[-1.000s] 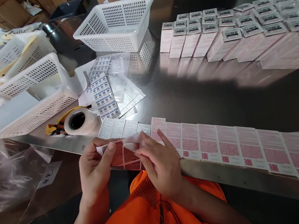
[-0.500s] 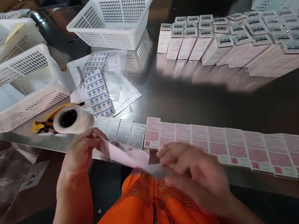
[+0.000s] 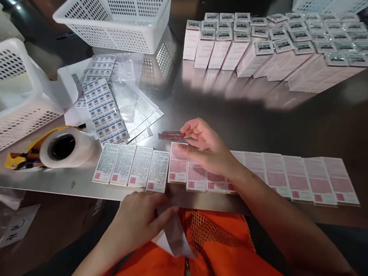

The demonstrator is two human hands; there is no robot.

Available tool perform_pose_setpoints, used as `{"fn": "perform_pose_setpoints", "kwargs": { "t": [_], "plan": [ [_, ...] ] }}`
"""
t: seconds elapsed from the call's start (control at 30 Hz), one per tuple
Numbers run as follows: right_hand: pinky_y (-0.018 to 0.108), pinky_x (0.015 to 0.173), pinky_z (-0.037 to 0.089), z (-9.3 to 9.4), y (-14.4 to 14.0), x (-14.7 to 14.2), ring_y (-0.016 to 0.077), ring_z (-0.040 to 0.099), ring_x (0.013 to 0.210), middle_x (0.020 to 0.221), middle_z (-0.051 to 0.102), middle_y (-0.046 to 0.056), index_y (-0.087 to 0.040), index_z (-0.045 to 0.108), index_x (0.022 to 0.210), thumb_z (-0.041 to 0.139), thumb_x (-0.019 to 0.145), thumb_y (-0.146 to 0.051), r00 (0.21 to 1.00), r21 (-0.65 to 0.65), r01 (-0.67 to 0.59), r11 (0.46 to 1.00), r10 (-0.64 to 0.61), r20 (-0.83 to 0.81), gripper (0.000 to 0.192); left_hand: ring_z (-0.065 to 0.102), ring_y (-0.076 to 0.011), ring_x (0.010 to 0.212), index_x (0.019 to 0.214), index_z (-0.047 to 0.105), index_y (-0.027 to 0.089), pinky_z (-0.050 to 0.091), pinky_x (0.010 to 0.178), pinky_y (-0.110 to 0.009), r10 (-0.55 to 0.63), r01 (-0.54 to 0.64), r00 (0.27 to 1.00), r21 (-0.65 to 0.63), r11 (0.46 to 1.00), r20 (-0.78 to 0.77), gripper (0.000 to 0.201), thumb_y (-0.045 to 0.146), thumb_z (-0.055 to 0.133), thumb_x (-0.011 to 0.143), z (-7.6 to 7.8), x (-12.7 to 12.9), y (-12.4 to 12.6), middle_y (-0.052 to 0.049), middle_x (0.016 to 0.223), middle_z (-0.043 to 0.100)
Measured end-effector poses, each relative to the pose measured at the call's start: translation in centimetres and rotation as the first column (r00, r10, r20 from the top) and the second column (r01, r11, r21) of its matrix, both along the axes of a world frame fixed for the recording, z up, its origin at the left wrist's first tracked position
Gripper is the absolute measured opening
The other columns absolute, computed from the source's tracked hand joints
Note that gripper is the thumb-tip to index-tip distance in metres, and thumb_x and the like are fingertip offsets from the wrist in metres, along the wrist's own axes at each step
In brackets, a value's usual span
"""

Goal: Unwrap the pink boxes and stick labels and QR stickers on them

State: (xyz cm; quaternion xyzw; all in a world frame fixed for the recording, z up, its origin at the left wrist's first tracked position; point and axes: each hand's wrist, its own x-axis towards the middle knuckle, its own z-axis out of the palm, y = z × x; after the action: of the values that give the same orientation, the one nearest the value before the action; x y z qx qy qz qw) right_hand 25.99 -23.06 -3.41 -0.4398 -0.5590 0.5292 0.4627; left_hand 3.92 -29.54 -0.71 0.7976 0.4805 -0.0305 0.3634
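My right hand (image 3: 204,147) is over the row of boxes, its thumb and fingers curled. A thin strip with dark reddish print (image 3: 169,135) sticks out leftward from its fingertips. At the bench edge, my left hand (image 3: 145,217) is closed on a pale paper sheet (image 3: 175,239), which hangs bent in front of the orange vest. Flat pink-and-white boxes (image 3: 308,179) overlap in a row beneath and to the right of my right hand. Left of them, several boxes with dark-printed white faces (image 3: 141,166) lie side by side.
A tape roll on a yellow dispenser (image 3: 66,147) lies at left. Behind it are QR-code sticker sheets (image 3: 105,111) and clear plastic bags. White baskets (image 3: 125,38) stand at the back and left. Upright boxes (image 3: 237,51) fill the back right of the metal bench.
My right hand has moved up and forward from the paper sheet, now with the printed strip at its fingertips. My left hand has moved right and down with the sheet. The view has shifted.
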Motion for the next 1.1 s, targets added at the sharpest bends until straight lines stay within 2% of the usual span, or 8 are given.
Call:
{"fn": "perform_pose_setpoints", "kwargs": {
  "t": [0.2, 0.37, 0.5, 0.63, 0.7, 0.83, 1.0, 1.1],
  "plan": [
    [0.036, 0.096, 0.049, 0.7, -0.6, -0.5, 0.0166, 0.062, 0.099, 0.104, 0.063, 0.003, -0.022, 0.057, 0.104, 0.070, 0.086, -0.030, 0.985, 0.060, -0.089, 0.994, 0.079, 0.151, 0.024, 0.070, -0.0233, 0.079, 0.098, 0.075, 0.026, 0.045, 0.070, -0.032, -0.023, 0.021, 1.000, -0.086, 0.996, -0.015, 0.032, 0.044, 0.049, 0.096, -1.0, -0.1, 0.1, -0.003, 0.085, 0.076],
    [0.035, 0.089, 0.051, 0.7, -0.9, -0.5, 0.0171, 0.062, 0.097, 0.101, 0.065, 0.002, -0.023, 0.059, 0.101, 0.071, 0.086, -0.031, 0.980, 0.052, -0.010, 0.999, -0.001, 0.201, 0.020, 0.070, -0.0227, 0.079, 0.095, 0.075, 0.024, 0.047, 0.069, -0.032, -0.006, 0.012, 0.998, -0.080, 0.997, 0.067, 0.032, 0.044, 0.050, 0.096, -1.0, -0.4, -0.1, -0.003, 0.085, 0.075],
    [0.030, 0.079, 0.053, 1.5, -1.8, 0.0, 0.0159, 0.063, 0.092, 0.092, 0.064, -0.001, -0.024, 0.061, 0.095, 0.077, 0.082, -0.031, 0.977, 0.071, 0.136, 0.988, -0.145, 0.153, 0.021, 0.069, -0.0172, 0.067, 0.093, 0.073, 0.024, 0.049, 0.061, -0.026, 0.195, -0.162, 0.945, -0.141, 0.977, 0.263, 0.032, 0.047, 0.051, 0.096, -0.6, -1.7, -0.2, -0.001, 0.079, 0.074],
    [0.022, 0.056, 0.049, 2.9, -2.7, 0.3, 0.0114, 0.063, 0.069, 0.081, 0.062, -0.003, -0.023, 0.059, 0.091, 0.080, 0.079, -0.031, 0.991, -0.114, 0.133, 0.984, -0.131, 0.032, 0.024, 0.064, -0.0141, 0.050, 0.116, 0.064, 0.022, 0.047, 0.042, -0.022, 0.518, -0.463, 0.772, -0.233, 0.855, 0.369, 0.040, 0.053, 0.050, 0.095, -0.2, -2.6, 0.2, -0.001, 0.081, 0.075],
    [0.021, 0.049, 0.047, 3.4, -3.0, 0.1, 0.0093, 0.059, 0.058, 0.076, 0.061, -0.004, -0.023, 0.058, 0.089, 0.079, 0.080, -0.031, 0.995, -0.216, 0.085, 0.973, -0.093, -0.029, 0.025, 0.066, -0.0142, 0.050, 0.132, 0.055, 0.023, 0.047, 0.041, -0.022, 0.539, -0.482, 0.750, -0.242, 0.842, 0.384, 0.048, 0.053, 0.053, 0.094, -0.2, -2.4, 0.8, -0.002, 0.088, 0.076],
    [0.020, 0.050, 0.045, 3.9, -3.0, -0.2, 0.0092, 0.058, 0.057, 0.069, 0.059, -0.005, -0.022, 0.056, 0.085, 0.080, 0.078, -0.031, 0.989, -0.323, 0.023, 0.946, -0.069, -0.131, 0.026, 0.061, -0.0105, 0.046, 0.141, 0.048, 0.024, 0.048, 0.046, -0.022, 0.449, -0.396, 0.799, -0.213, 0.893, 0.400, 0.055, 0.049, 0.058, 0.093, -0.2, -1.4, 2.0, -0.002, 0.092, 0.076],
    [0.022, 0.049, 0.046, 4.2, -2.9, -0.2, 0.0112, 0.058, 0.056, 0.065, 0.058, -0.005, -0.022, 0.056, 0.084, 0.083, 0.073, -0.038, 0.990, -0.380, 0.010, 0.925, -0.063, -0.129, 0.033, 0.057, -0.0090, 0.041, 0.106, 0.064, 0.019, 0.044, 0.044, -0.019, 0.373, -0.341, 0.826, -0.152, 0.928, 0.423, 0.028, 0.043, 0.054, 0.096, 0.1, -0.5, 2.2, 0.004, 0.061, 0.067],
    [0.022, 0.048, 0.046, 4.3, -3.1, -0.3, 0.0128, 0.062, 0.057, 0.066, 0.062, -0.004, -0.023, 0.059, 0.085, 0.080, 0.077, -0.040, 0.996, -0.354, 0.059, 0.933, -0.077, -0.038, 0.028, 0.055, -0.0088, 0.039, 0.083, 0.062, 0.019, 0.042, 0.044, -0.019, 0.361, -0.324, 0.828, -0.159, 0.932, 0.429, 0.028, 0.040, 0.050, 0.098, 0.4, -0.3, 2.0, 0.005, 0.050, 0.059]
  ]
}}
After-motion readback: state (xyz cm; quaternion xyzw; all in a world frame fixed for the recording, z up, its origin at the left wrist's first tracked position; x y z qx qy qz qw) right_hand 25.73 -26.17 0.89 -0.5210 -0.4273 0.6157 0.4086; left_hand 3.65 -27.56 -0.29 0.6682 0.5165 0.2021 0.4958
